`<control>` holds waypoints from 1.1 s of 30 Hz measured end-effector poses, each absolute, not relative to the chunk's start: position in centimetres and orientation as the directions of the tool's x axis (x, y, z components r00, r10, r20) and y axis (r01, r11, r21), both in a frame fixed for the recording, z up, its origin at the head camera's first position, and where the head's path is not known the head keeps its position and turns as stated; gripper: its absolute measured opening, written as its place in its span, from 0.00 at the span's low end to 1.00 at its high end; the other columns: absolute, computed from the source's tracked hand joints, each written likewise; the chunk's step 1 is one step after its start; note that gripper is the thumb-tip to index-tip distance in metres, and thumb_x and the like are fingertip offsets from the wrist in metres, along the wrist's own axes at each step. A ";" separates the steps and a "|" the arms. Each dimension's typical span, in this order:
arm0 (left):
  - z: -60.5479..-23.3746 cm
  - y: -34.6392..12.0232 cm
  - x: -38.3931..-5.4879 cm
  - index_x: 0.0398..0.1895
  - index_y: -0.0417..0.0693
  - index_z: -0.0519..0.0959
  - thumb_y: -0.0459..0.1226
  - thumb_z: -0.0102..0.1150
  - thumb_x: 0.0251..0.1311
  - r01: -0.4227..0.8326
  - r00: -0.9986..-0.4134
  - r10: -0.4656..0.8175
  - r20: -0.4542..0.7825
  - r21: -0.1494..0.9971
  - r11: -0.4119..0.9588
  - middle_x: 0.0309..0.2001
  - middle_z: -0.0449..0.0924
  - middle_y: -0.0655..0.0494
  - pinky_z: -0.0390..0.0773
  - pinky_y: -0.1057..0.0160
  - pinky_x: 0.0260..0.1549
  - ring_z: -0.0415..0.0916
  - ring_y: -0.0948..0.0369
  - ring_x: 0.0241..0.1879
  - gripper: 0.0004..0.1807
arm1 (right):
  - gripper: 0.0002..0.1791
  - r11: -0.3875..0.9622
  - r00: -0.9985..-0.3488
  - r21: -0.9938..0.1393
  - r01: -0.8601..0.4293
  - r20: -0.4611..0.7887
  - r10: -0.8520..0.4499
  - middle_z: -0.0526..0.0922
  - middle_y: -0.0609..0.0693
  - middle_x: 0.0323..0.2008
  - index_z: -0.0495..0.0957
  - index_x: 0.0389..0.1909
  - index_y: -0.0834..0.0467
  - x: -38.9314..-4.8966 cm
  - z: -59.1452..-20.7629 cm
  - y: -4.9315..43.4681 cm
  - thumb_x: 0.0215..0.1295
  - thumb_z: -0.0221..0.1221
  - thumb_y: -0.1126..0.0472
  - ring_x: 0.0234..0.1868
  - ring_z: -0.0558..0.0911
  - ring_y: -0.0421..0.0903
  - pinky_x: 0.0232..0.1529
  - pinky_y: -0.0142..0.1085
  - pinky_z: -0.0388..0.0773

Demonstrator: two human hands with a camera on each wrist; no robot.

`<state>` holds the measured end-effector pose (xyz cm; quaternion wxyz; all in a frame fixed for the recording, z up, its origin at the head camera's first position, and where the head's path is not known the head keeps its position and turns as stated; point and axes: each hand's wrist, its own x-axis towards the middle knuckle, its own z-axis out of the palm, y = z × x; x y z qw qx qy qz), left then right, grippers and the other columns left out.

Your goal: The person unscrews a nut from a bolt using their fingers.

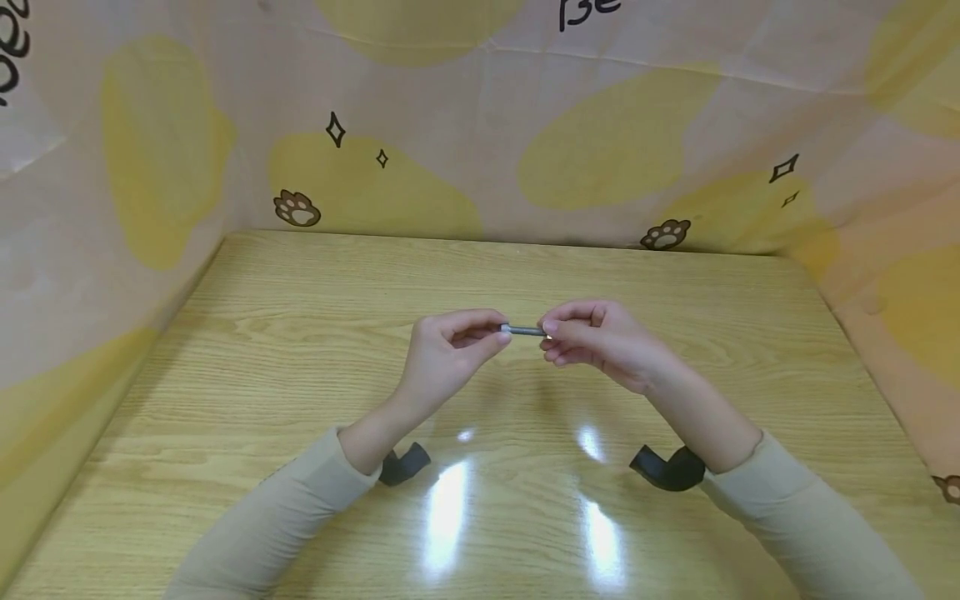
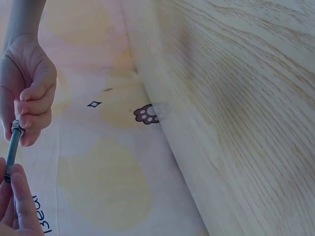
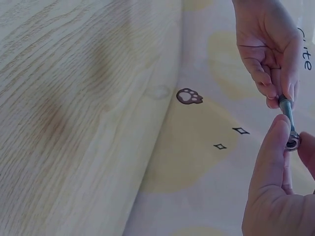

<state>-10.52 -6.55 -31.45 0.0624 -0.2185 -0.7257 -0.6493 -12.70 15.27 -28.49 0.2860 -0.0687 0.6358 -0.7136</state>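
A metal bolt is held level above the table, between the two hands. The left hand pinches its head end between thumb and fingertips. At the other end, the right hand has its thumb and fingers around a small metal nut, which sits right at the bolt's tip. Threads show along the bolt's shank in the left wrist view. In the head view the right fingers mostly hide the nut.
Under the hands lies a wood-grain table with bright light reflections near its front. A printed cloth with yellow patches and paw prints encloses the back and sides. Black wrist mounts stick out below both wrists.
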 end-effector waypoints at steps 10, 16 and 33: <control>-31.4 -6.7 -10.6 0.38 0.31 0.81 0.27 0.62 0.54 0.382 -0.903 0.238 0.358 0.922 0.060 0.35 0.83 0.44 0.83 0.63 0.36 0.81 0.58 0.33 0.08 | 0.05 -0.009 -0.837 -0.946 0.325 -0.283 -0.468 0.83 0.54 0.31 0.79 0.37 0.58 -12.8 -28.3 15.2 0.65 0.55 0.67 0.33 0.83 0.44 0.41 0.36 0.82; -31.5 -6.6 -10.6 0.38 0.30 0.81 0.27 0.62 0.54 0.393 -0.898 0.238 0.369 0.918 0.059 0.35 0.83 0.44 0.83 0.63 0.35 0.81 0.58 0.33 0.08 | 0.08 -0.031 -0.813 -0.930 0.367 -0.305 -0.496 0.83 0.53 0.27 0.81 0.33 0.59 -12.7 -28.3 15.2 0.66 0.53 0.68 0.27 0.83 0.42 0.34 0.31 0.82; -31.6 -6.4 -10.6 0.38 0.32 0.82 0.27 0.63 0.54 0.370 -0.908 0.233 0.348 0.927 0.058 0.34 0.83 0.45 0.83 0.63 0.35 0.81 0.59 0.32 0.08 | 0.11 0.014 -0.859 -0.975 0.221 -0.202 -0.471 0.83 0.50 0.32 0.78 0.38 0.59 -12.7 -28.9 15.8 0.56 0.59 0.75 0.34 0.82 0.43 0.44 0.35 0.81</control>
